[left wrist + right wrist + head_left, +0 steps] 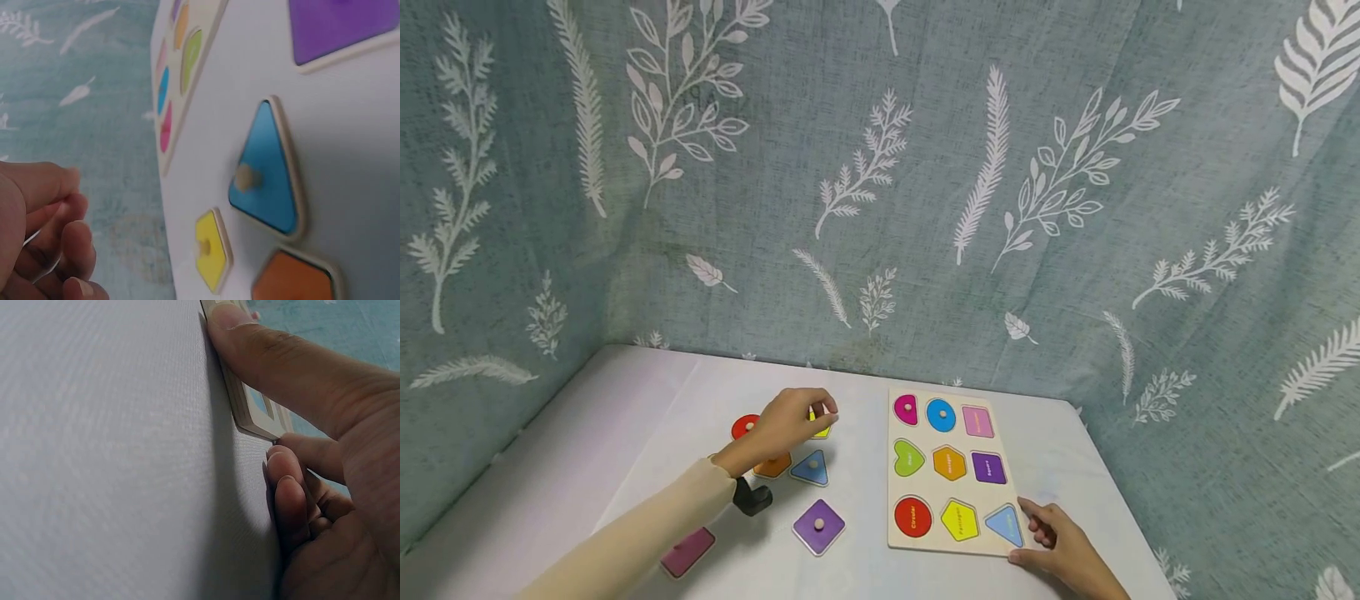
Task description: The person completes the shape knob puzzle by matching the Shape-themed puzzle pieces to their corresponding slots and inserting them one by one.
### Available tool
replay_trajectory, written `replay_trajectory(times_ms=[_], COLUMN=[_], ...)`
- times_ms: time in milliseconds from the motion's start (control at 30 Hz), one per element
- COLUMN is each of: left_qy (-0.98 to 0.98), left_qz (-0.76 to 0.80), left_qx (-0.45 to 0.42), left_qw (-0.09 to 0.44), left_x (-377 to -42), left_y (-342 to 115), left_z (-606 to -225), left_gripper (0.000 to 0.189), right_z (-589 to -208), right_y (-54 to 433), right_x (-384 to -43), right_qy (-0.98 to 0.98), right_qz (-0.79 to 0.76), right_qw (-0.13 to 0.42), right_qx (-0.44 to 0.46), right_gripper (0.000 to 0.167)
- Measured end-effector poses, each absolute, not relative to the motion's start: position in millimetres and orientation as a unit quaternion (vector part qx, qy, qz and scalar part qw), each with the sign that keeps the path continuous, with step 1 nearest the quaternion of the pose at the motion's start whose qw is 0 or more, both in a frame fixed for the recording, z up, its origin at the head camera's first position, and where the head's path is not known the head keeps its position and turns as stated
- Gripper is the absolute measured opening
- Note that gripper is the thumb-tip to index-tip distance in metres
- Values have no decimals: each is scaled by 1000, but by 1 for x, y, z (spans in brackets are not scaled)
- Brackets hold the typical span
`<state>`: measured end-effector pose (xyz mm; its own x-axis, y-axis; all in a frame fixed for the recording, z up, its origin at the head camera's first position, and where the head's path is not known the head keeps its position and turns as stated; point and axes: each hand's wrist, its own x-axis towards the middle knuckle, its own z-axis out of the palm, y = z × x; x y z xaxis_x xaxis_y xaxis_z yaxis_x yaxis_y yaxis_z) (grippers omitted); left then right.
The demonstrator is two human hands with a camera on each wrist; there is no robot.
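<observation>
My left hand (793, 421) hovers over the loose puzzle pieces, fingers loosely bent and nothing seen between them. Below it are a yellow pentagon piece (211, 251), a blue triangle piece (810, 469), an orange piece (772, 467) partly covered by the wrist, and a red piece (744, 426). My right hand (1060, 546) holds the near right corner of the wooden shape puzzle board (951, 546), thumb against the near edge and index finger along the right side. On the board, a magenta half-circle piece (904, 407) and a blue oval piece (938, 411) show knobs.
A purple square piece (818, 527) lies between the left arm and the board. Nearer the front, a dark pink rectangle piece (688, 552) sits beside the sleeve (647, 517). A leaf-patterned curtain (880, 183) stands behind the white table (857, 500).
</observation>
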<state>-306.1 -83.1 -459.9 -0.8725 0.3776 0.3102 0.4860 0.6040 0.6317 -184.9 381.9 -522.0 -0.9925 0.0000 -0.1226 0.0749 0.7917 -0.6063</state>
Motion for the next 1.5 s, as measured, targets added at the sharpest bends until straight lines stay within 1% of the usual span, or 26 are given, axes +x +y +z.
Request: replay_trajectory(times_ms=[167, 400, 567, 800, 1033, 1233, 1500], left_qy=[-896, -910, -914, -914, -920, -931, -927], left_qz=[-366, -348, -336, -334, -339, -328, -337], left_qx=[-238, -216, -212, -210, -178, -146, -150], left_qw=[80, 69, 79, 94, 77, 66, 62], left_x=[-294, -278, -265, -242, -217, -199, -177], left_y=[-103, -130, -149, -172, -194, -205, -222], left_z=[-460, -473, -481, -479, -477, -480, -495], left_gripper=[5, 6, 4, 7, 6, 11, 13], right_z=[-522, -523, -526, -529, -522, -520, -523], right_y=[382, 380, 378, 378, 377, 378, 376], right_x=[-186, -186, -184, -184, -185, -185, -183], right_qy=[945, 946, 946, 944, 945, 947, 949], right_qz=[-322, -319, -318, -321, -321, -315, -307], right_qw=[59, 57, 59, 59, 53, 50, 56], right_qx=[20, 26, 32, 39, 33, 30, 45], right_gripper=[91, 92, 93, 94, 92, 92, 98])
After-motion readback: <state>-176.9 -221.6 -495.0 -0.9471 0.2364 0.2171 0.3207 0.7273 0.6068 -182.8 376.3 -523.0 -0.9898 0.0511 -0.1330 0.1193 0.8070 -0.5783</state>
